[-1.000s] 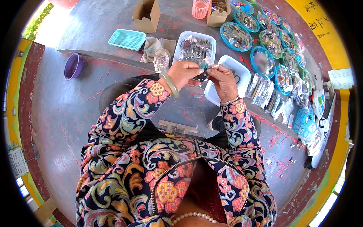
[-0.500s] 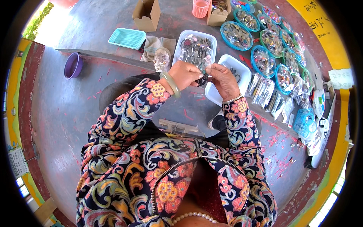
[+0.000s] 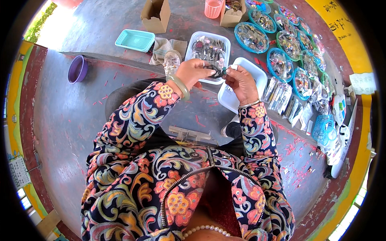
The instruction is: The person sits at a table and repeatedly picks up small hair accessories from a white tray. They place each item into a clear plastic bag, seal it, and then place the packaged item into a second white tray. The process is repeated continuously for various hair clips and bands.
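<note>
Between my two hands, over the gap between two white trays, is a dark stretched loop point(image 3: 216, 72) with a small green bit at its right end. My left hand point(image 3: 193, 73) has its fingers closed on the loop's left side. At the other end my right hand point(image 3: 243, 83) pinches it by the green bit. Just beyond them stands a white tray point(image 3: 228, 43) of dark items in clear bags. Partly behind my right hand is a second white tray point(image 3: 262, 85); the hand hides much of its inside.
Blue and green round baskets point(image 3: 252, 51) of small packaged goods fill the far right. Clear packets point(image 3: 277, 96) lie below them. A cardboard box point(image 3: 161, 24), a turquoise basket point(image 3: 135, 41) and a cloth point(image 3: 163, 50) are at the far left; a purple basin point(image 3: 77, 70) stands nearer. Low wooden piece point(image 3: 193, 133) by my legs.
My hands have drawn a little apart, the left slightly leftward and the right slightly rightward and down. More of the dark loop shows between them.
</note>
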Available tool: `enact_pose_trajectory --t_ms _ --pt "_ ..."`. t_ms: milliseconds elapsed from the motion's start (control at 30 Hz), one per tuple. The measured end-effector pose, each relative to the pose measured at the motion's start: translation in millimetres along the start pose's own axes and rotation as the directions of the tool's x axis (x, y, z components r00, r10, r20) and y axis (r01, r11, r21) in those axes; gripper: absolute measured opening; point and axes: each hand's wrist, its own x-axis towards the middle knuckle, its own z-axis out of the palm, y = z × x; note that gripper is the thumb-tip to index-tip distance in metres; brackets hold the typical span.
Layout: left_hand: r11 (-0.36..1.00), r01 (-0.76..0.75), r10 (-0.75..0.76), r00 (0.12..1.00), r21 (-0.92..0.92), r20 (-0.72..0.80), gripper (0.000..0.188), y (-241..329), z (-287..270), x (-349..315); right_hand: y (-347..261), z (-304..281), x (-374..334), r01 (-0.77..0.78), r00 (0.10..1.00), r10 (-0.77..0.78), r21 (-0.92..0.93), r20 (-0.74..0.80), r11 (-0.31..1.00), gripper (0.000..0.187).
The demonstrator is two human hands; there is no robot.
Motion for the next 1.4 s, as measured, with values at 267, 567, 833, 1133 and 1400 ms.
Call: enact_pose_trajectory --t_ms 267,567,833,1133,1400 --pt "0.955 0.074 -0.073 0.997 -0.288 0.013 0.014 0 -2 1 4 5 1 -0.027 0.986 0.014 0.072 0.167 0.997 0.018" --pt "0.96 0.035 -0.025 0.999 -0.279 0.036 0.014 7 6 -4 2 10 -4 -0.014 0.976 0.014 -0.003 0.215 1.0 0.023" --pt "0.987 0.02 -0.005 0.995 -0.158 0.098 0.012 -7 3 1 2 10 -4 0.008 0.994 0.004 -0.102 0.112 0.995 0.017" --pt "0.984 0.053 -0.033 0.992 -0.167 0.122 0.013 1 6 -4 -2 15 -8 0.114 0.989 -0.089 -0.227 0.114 0.967 0.014" --pt "0.997 0.032 -0.024 0.992 -0.065 0.125 0.018 1 9 -5 0 16 -8 0.114 0.988 -0.072 -0.325 0.138 0.939 0.012"
